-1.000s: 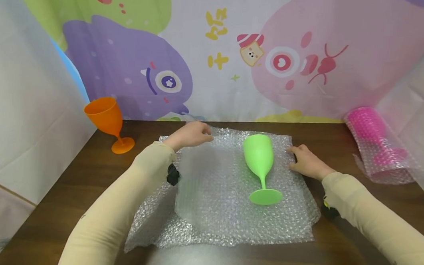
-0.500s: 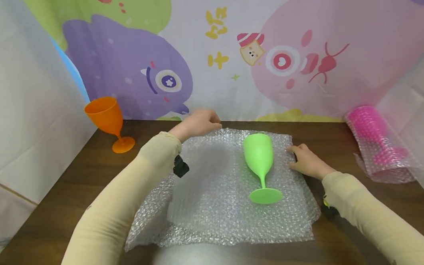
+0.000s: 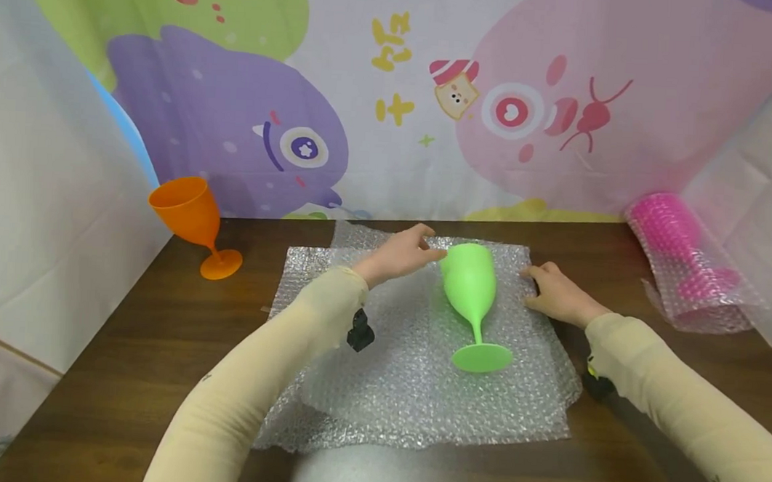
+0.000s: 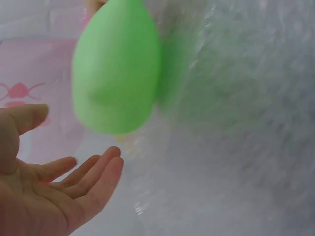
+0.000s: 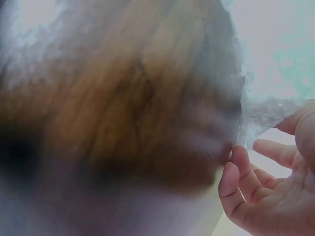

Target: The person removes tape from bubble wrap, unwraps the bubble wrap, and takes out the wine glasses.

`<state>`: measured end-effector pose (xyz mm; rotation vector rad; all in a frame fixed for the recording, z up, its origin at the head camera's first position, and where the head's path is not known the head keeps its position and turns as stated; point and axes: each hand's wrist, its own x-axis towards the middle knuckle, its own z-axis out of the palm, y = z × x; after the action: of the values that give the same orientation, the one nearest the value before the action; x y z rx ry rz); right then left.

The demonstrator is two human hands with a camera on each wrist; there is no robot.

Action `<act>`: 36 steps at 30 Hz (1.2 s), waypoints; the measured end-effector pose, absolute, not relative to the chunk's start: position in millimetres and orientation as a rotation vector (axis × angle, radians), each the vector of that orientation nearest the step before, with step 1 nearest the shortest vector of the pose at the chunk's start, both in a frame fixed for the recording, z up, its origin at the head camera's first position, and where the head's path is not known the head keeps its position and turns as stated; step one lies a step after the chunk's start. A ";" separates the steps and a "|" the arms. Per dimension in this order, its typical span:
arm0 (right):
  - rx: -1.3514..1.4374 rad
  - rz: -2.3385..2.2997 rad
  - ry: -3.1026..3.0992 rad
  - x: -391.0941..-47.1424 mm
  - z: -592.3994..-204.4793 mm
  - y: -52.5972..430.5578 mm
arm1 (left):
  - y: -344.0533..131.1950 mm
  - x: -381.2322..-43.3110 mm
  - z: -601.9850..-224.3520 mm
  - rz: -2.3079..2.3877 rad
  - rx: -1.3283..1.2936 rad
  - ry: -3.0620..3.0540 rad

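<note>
A light green plastic goblet [image 3: 470,282] lies on its side on a sheet of bubble wrap [image 3: 391,387], its bowl pointing to the back and its round foot to the front. My left hand [image 3: 403,253] hovers over the wrap just left of the goblet's rim. In the left wrist view its fingers [image 4: 101,189] are spread and hold nothing, beside the mouth of the bowl. At the wrap's right edge, my right hand [image 3: 559,294] touches the sheet. Thumb and forefinger stand apart there, with the wrap's edge close to their tips in the right wrist view.
An orange goblet [image 3: 194,213] stands upright at the back left of the brown wooden table [image 3: 138,352]. At the back right lies a pink goblet [image 3: 668,227] wrapped in bubble wrap. A printed cartoon curtain [image 3: 390,168] hangs behind the table, and pale walls flank both sides.
My left hand lifts off the wrap's back left edge and moves right to the goblet's rim. The wrap's left part now lies flatter. My right hand stays in place.
</note>
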<state>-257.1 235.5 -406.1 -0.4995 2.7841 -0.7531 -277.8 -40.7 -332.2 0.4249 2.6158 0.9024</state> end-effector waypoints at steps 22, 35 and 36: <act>-0.429 -0.754 2.884 -254.1 -404.2 232.3 | -24.8 -275.1 -359.8 1.269 0.259 2.283; -0.304 -0.854 2.855 -252.7 -404.1 228.9 | -22.8 -277.0 -372.0 1.411 0.107 2.203; -0.304 -0.857 2.853 -252.9 -404.1 228.9 | -22.7 -277.2 -372.6 1.425 0.102 2.197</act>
<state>-252.9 228.9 -404.1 -0.3037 2.8526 -0.8573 -277.2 -22.7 -372.6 0.1024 2.1970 1.4246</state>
